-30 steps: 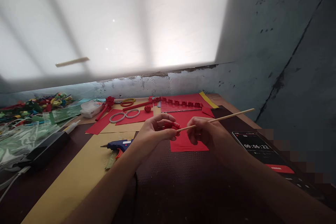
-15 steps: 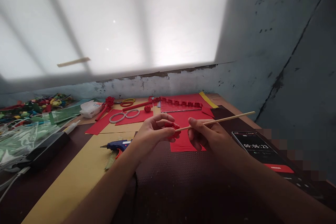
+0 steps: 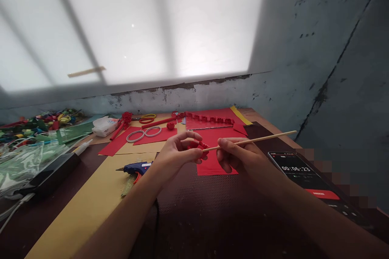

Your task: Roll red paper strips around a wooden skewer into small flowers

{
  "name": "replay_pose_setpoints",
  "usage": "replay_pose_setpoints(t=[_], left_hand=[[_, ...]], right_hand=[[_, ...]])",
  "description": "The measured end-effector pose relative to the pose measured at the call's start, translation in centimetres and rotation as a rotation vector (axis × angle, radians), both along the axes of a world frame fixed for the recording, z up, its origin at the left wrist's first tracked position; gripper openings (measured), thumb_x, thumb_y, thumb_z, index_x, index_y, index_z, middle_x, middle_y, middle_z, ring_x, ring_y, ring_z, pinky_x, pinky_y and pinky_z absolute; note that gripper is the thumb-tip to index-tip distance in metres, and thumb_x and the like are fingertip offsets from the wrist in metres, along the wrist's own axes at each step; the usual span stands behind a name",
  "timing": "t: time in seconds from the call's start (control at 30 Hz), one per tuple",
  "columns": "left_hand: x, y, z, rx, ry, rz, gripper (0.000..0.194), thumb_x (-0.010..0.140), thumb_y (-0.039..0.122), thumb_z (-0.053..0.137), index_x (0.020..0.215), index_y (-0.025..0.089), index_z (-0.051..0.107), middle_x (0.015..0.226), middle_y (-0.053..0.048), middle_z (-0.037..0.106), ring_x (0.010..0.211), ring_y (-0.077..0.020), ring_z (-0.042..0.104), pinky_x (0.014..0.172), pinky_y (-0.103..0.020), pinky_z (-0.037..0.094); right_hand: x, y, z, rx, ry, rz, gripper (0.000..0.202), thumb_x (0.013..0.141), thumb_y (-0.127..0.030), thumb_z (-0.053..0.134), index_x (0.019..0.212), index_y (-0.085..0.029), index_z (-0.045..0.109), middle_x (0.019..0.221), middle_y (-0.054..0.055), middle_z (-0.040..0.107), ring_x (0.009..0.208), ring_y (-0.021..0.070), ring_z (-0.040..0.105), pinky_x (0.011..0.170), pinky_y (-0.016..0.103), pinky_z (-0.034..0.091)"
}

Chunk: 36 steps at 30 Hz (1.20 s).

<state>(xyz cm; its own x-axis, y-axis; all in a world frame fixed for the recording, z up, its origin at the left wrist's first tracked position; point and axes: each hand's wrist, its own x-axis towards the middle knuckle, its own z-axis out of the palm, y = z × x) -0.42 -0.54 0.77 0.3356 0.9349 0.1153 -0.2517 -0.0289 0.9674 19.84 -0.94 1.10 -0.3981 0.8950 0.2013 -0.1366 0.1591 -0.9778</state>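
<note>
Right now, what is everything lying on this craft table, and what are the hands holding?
wooden stick: one, pale, held in right hand, tip in the red paper curl
red paper curl: one, red, pinched in left hand
red paper sheets: several, red, under the hands and at the far edge
glue gun: one, blue, left of the hands
scissors: one pair, grey handles, on red paper
phone: one, black, timer showing, at right
brown paper: one sheet, tan, near left
left hand: grip closed on the curl
right hand: grip closed on the stick

A bright frosted window (image 3: 136, 28) fills the wall above the table (image 3: 194, 210). Right of the window stands a stained grey-blue wall (image 3: 328, 48), darker and shaded.
</note>
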Motion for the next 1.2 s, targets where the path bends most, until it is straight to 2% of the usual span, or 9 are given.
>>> replay_pose_setpoints(t=[0.4,0.73,1.2], left_hand=[[-0.05,0.01,0.02,0.038,0.014,-0.007,0.027,0.076,0.014,0.079,0.098,0.017,0.065,0.090,-0.005,0.074,0.081,-0.0142,0.070,0.075,-0.024,0.051],[-0.15,0.01,0.01,0.064,0.044,0.007,0.027,0.077,0.014,0.079,0.100,0.017,0.065,0.093,-0.005,0.070,0.081,-0.0161,0.070,0.075,-0.027,0.052],[-0.17,0.09,-0.09,0.075,0.032,0.008,0.025,0.077,0.012,0.077,0.099,0.017,0.066,0.093,-0.004,0.070,0.080,-0.0147,0.070,0.076,-0.027,0.053]], right_hand=[[0.16,-0.02,0.10,-0.013,0.030,0.026,0.036,0.094,-0.039,0.061,0.065,-0.019,0.070,0.066,0.002,0.060,0.055,0.0114,0.053,0.053,0.027,0.039],[0.33,0.16,-0.16,-0.018,0.039,0.041,0.035,0.096,-0.034,0.060,0.067,-0.017,0.069,0.067,0.001,0.061,0.055,0.0092,0.055,0.053,0.024,0.039],[0.27,0.10,-0.09,-0.015,0.019,0.036,0.036,0.096,-0.035,0.059,0.067,-0.017,0.068,0.067,0.001,0.061,0.055,0.0091,0.054,0.053,0.025,0.038]])
